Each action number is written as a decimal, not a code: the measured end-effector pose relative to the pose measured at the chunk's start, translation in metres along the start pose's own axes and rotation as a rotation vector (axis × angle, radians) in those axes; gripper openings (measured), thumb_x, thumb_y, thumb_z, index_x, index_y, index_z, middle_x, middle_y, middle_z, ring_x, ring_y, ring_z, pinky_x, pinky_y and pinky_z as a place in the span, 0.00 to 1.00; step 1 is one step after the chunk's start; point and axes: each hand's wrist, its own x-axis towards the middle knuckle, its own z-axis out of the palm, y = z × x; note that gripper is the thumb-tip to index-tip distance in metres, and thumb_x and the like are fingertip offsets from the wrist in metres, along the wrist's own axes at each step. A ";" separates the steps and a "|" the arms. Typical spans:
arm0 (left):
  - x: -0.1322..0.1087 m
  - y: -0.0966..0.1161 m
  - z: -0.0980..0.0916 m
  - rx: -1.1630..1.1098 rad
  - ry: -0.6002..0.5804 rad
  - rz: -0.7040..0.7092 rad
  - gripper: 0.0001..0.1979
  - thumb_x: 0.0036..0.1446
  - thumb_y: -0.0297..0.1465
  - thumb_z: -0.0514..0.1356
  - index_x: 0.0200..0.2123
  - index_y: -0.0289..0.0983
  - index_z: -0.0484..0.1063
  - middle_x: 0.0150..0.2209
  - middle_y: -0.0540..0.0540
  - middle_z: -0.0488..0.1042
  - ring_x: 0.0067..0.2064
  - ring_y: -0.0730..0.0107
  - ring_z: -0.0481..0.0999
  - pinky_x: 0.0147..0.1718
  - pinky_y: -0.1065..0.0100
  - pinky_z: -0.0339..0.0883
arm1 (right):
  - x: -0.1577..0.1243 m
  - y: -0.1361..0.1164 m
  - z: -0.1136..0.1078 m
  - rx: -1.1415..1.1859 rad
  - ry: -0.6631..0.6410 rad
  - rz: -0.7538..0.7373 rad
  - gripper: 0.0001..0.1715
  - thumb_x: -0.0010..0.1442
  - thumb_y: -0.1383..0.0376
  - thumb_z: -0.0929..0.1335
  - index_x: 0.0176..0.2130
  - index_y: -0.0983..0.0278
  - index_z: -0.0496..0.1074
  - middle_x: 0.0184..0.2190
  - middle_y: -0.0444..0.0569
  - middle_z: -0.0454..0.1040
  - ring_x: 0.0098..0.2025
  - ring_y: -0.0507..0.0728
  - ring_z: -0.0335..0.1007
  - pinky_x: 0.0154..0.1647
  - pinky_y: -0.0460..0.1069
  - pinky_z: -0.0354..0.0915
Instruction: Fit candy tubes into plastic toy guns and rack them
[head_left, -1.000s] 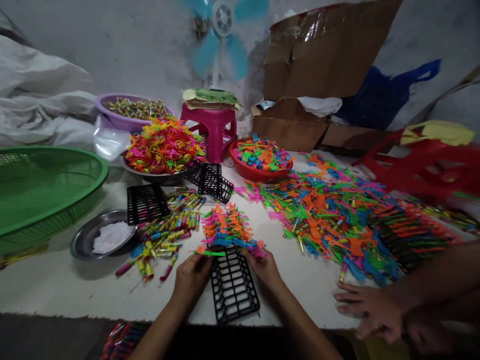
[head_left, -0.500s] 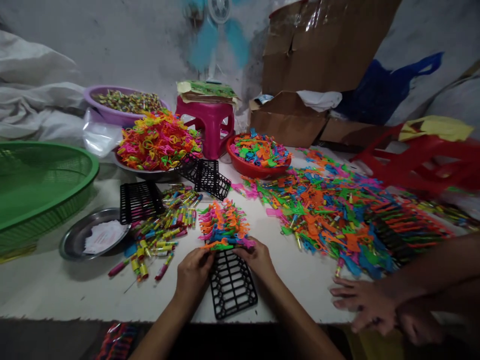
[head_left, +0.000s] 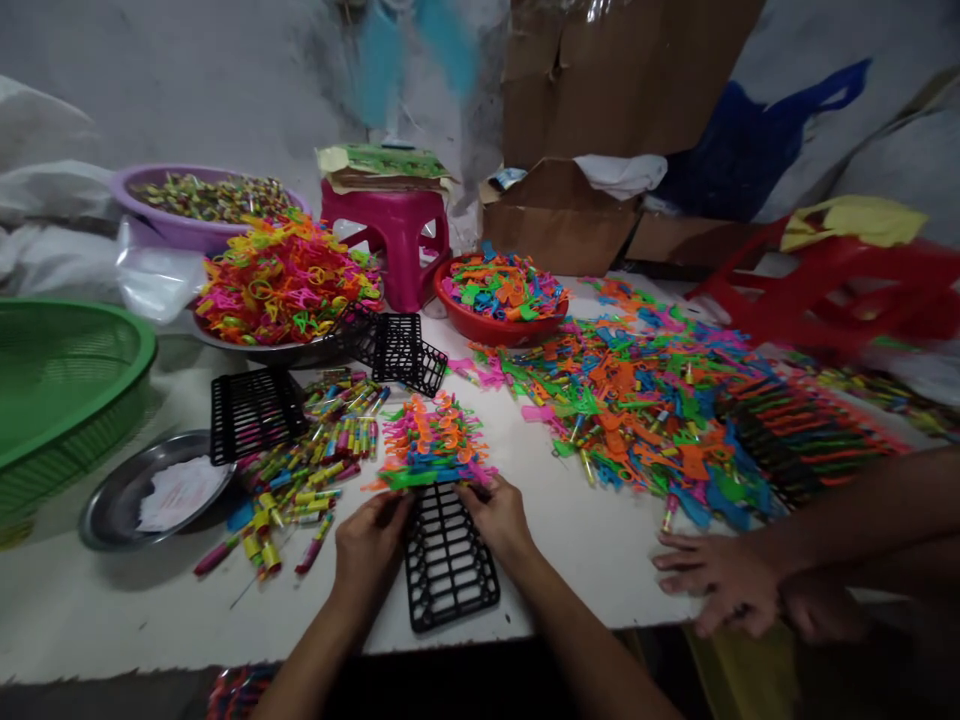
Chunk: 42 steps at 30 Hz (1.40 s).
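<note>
A black plastic slotted rack lies on the table in front of me. Its far part is covered by rows of small coloured plastic pieces in orange, pink, green and blue. My left hand is closed at the rack's left edge, thumb and fingers pinched just below the nearest row. Across from it, my right hand pinches at the right edge, close to a pink piece. The fingers cover whatever is between them. Left of the rack are loose small tubes with yellow, red and blue wrappers.
A co-worker's hand rests at the table's right front edge, near a heap of coloured plastic pieces. A metal bowl, green basket, spare black racks and a red basin surround the work area.
The camera view has shifted slightly, so the table's contents appear further left. Both my hands remain pinched at the rack's edges, near the front row of pieces.
</note>
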 end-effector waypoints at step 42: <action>-0.012 0.060 -0.036 -0.268 -0.360 0.156 0.11 0.51 0.35 0.55 0.36 0.40 0.75 0.34 0.48 0.78 0.36 0.70 0.76 0.37 0.73 0.68 | 0.084 0.007 -0.111 -0.973 0.100 0.366 0.18 0.46 0.57 0.68 0.35 0.66 0.72 0.40 0.56 0.67 0.39 0.60 0.66 0.34 0.50 0.59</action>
